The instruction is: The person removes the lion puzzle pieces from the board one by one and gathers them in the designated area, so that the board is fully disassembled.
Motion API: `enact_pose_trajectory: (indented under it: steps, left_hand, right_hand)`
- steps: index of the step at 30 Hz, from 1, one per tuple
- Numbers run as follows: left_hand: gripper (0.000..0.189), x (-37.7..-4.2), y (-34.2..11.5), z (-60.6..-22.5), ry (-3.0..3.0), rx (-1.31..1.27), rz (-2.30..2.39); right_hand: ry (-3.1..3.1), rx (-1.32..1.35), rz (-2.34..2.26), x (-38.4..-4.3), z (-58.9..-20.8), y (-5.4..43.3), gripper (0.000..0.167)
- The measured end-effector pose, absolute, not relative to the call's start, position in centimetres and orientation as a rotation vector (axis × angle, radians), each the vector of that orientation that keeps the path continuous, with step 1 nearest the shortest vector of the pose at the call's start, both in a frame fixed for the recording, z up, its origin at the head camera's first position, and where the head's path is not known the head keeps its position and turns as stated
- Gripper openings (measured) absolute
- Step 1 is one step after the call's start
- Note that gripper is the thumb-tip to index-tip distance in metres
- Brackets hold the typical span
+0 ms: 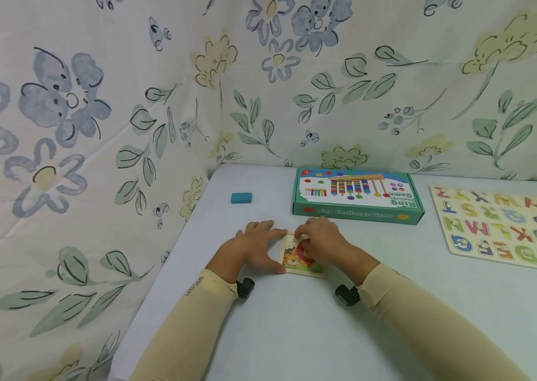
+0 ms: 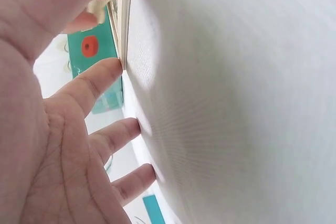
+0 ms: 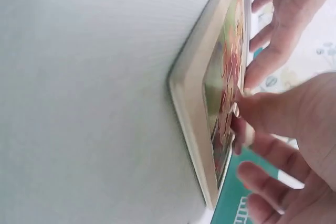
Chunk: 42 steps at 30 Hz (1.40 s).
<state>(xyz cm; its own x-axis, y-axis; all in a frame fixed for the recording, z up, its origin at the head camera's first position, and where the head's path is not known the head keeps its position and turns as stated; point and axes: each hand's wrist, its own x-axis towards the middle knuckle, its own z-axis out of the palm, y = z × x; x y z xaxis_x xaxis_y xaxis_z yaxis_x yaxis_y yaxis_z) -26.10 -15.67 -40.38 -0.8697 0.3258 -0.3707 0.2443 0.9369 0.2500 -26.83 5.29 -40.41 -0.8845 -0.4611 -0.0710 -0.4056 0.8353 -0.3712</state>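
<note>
A small square wooden picture puzzle (image 1: 300,272) lies flat on the white table, with an orange animal, red and green in its picture. My left hand (image 1: 255,247) is spread at its left side, thumb and index fingertip against the edge and the other fingertips on the tabletop. Over the puzzle's upper right part is my right hand (image 1: 324,241). Its thumb and index finger pinch a small puzzle piece (image 3: 242,132), tilted up at the picture's surface. The right hand covers the upper right of the picture in the head view.
Behind the hands lies a green Ring Challenge Game box (image 1: 358,196). A small blue block (image 1: 242,198) sits at the back left. To the right is a wooden alphabet board (image 1: 501,227). Flowered cloth (image 1: 154,106) hangs behind and left of the table.
</note>
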Motion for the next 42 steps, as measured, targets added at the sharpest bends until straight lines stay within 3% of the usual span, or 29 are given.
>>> enact_pose_trajectory:
  steps: [9, 14, 24, 38, 42]
  left_hand:
    - [0.095, -26.0, -15.7, -40.4, 2.673, 0.417, 0.251]
    - [0.096, -26.0, -15.7, -40.3, 2.665, 0.415, 0.252]
    - [0.096, -25.8, -16.1, -40.2, 2.673, 0.417, 0.243]
    - [0.097, -25.9, -15.7, -40.2, 2.668, 0.431, 0.25]
    - [0.096, -25.9, -15.4, -40.2, 2.676, 0.434, 0.241]
  right_hand:
    - [2.807, -0.69, -0.821, -26.7, -39.1, 8.1, 0.025]
    - [2.839, -0.676, -0.812, -26.5, -38.2, 12.0, 0.014]
    - [2.734, -0.538, -0.732, -26.5, -39.0, 18.4, 0.013]
    - [2.851, -0.461, -0.649, -26.5, -41.1, 18.6, 0.012]
    - [2.871, -0.453, -0.604, -26.5, -40.5, 17.9, 0.019]
